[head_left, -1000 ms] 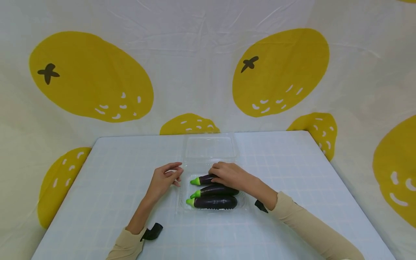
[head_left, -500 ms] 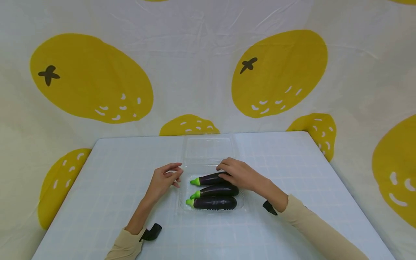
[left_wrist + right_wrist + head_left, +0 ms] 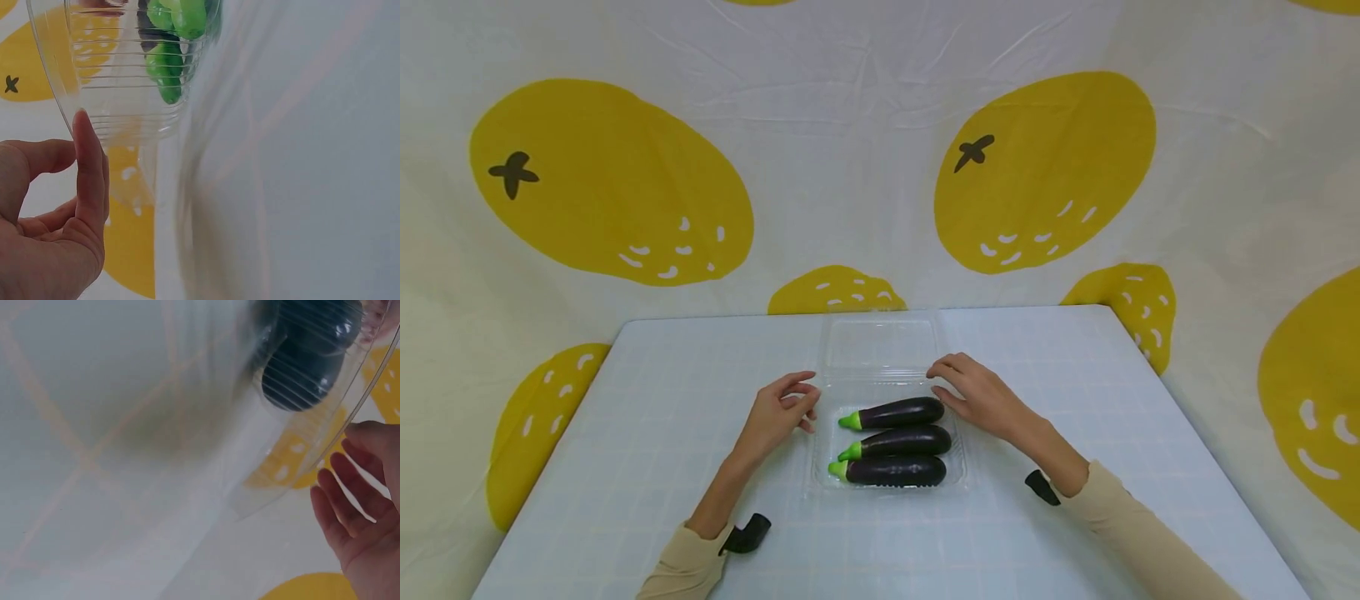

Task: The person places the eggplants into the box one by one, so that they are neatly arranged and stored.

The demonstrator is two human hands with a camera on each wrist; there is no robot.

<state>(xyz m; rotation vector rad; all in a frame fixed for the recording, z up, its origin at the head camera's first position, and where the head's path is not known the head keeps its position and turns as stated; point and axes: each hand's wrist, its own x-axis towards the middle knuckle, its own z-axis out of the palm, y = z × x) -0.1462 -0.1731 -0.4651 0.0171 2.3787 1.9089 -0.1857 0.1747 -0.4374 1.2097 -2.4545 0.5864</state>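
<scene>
**Three eggplants in a clear container, with a hand at either side**

The background is filled by a white cloth backdrop printed with yellow fruit shapes (image 3: 850, 167). In front of it, a table covered in a pale blue, faintly checked cloth (image 3: 700, 358) is seen. Two beige long sleeves (image 3: 1138, 525) are reached in from the near edge.

At the table's middle, a clear, hinged plastic container (image 3: 880, 392) is set, its lid (image 3: 883, 342) folded back toward the far edge; the whole lid is shown by the head view. Within the base, three glossy dark purple eggplants are laid crosswise, one behind another: the far eggplant (image 3: 901, 412), the middle eggplant (image 3: 906, 440) and the near eggplant (image 3: 897, 471). All green stem ends (image 3: 850, 451) are pointed left.

The right hand (image 3: 977, 393) is held by the right edge, near the far eggplant's rounded end, released, with thumb and fingers parted. The left hand (image 3: 782, 408) is held at the left edge, fingers loosely bent, nothing visibly grasped; whether the rim is touched cannot be told.

By the left wrist view, green stems are shown through the ribbed side wall; by the right wrist view, dark rounded ends. Black wrist mounts (image 3: 748, 533) are seen only from the head.
</scene>
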